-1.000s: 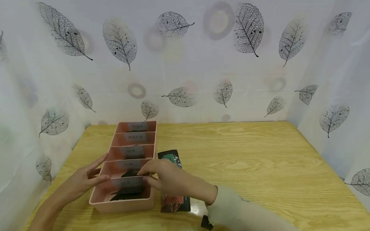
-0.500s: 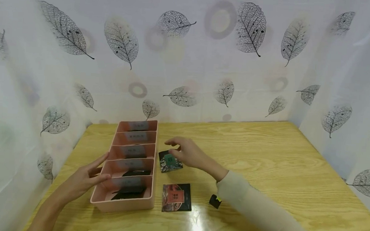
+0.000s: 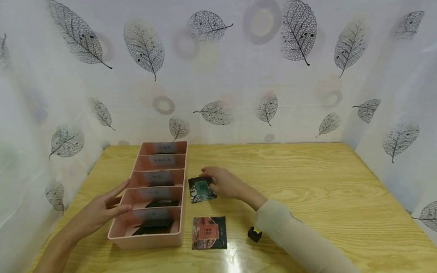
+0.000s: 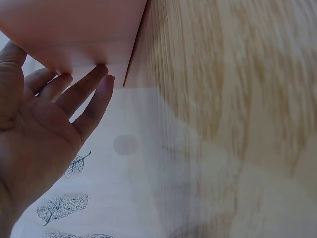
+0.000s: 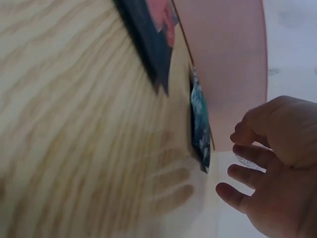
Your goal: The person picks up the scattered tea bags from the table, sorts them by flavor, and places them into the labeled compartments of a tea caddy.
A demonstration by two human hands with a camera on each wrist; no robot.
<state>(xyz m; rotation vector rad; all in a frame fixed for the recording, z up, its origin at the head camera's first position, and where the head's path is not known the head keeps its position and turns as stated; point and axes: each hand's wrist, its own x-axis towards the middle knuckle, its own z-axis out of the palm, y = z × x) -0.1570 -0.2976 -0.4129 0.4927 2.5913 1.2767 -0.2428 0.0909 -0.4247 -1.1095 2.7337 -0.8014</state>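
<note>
A long pink divided box (image 3: 144, 244) stands on the left of the table, dark packets in its compartments. My left hand (image 3: 99, 212) rests against its left side, thumb at the rim; in the left wrist view its extended fingers (image 4: 84, 91) touch the outer wall. Over the far edge of a flat black packet with a green label (image 3: 202, 189), right of the box, is my right hand (image 3: 225, 183). The right wrist view shows that hand apart from the green-label packet (image 5: 199, 124), fingers loosely bent. Nearer me lies a packet with a red label (image 3: 209, 233).
A small black object with a yellow-green mark (image 3: 254, 234) lies on the wooden table (image 3: 306, 179), close to my right sleeve (image 3: 302, 242). Behind and at both sides hangs a white leaf-patterned curtain (image 3: 225, 78).
My right hand has left the box, moving right and away from me, then lowered to the green-label packet. The left hand has stayed at the box.
</note>
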